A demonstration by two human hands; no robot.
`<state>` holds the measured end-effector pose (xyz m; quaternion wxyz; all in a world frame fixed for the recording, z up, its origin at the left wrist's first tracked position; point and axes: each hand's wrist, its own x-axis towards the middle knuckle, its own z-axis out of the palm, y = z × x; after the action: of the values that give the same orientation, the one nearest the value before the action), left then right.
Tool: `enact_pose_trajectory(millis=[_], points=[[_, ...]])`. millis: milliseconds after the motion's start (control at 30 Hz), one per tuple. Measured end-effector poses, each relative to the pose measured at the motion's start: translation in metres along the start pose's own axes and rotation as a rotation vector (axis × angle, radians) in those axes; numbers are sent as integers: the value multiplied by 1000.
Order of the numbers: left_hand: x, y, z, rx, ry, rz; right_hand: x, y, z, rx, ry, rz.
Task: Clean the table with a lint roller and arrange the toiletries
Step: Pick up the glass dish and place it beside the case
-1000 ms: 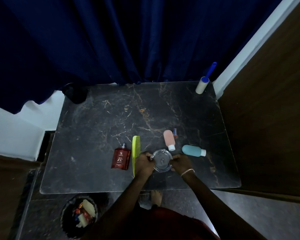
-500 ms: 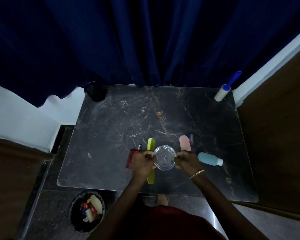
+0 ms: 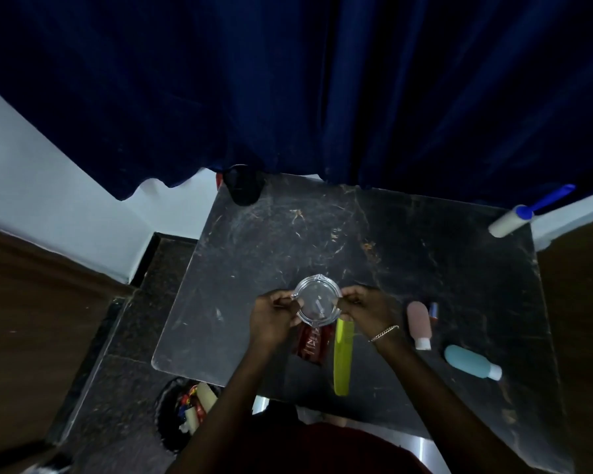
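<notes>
Nearest the person, on the floor to the near left of the clear round glass dish (image 3: 317, 304), stands a dark round waste bin (image 3: 172, 425) holding mixed scraps. On the black marble-patterned worktop (image 3: 425, 261), a yellow-green plastic comb (image 3: 343, 357) lies lengthwise directly on the near side of the dish, with a flat red rectangular bottle (image 3: 310, 343) just beside it on the left; the dish's near rim covers the top of that bottle in view. A teal soft bottle with a white cap (image 3: 469, 361) lies to the near right of the dish, and a pink soft bottle with a white cap (image 3: 419, 323) lies to the right of it, between the two. The left hand (image 3: 271, 319) pinches the dish's left rim and the right hand (image 3: 363, 309), with a bracelet (image 3: 384, 332) at the wrist, pinches its right rim. The white lint roller with a blue handle (image 3: 510, 222) lies at the worktop corner to the far right of the dish, untouched. A black rounded object (image 3: 243, 186) sits at the corner to the far left. A dark blue curtain (image 3: 288, 80) hangs beyond.
</notes>
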<state>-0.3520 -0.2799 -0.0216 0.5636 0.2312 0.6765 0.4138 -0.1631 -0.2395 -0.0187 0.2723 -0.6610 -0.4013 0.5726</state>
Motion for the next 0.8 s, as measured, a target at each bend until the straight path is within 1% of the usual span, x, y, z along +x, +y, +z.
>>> enact_pose_trajectory(millis=[167,300,467,800], points=[[30,15,-41,-55,28,6,33,-27,52,-19,-31,30],[59,24,-73,-53,70,13,58,-44,90,-56,-71,23],[94,29,-106,-70,90,29,91,-60,136,-145,-61,-13],[170,34,-143,-140,153,-58,166,-64,208,-292,-56,-40]])
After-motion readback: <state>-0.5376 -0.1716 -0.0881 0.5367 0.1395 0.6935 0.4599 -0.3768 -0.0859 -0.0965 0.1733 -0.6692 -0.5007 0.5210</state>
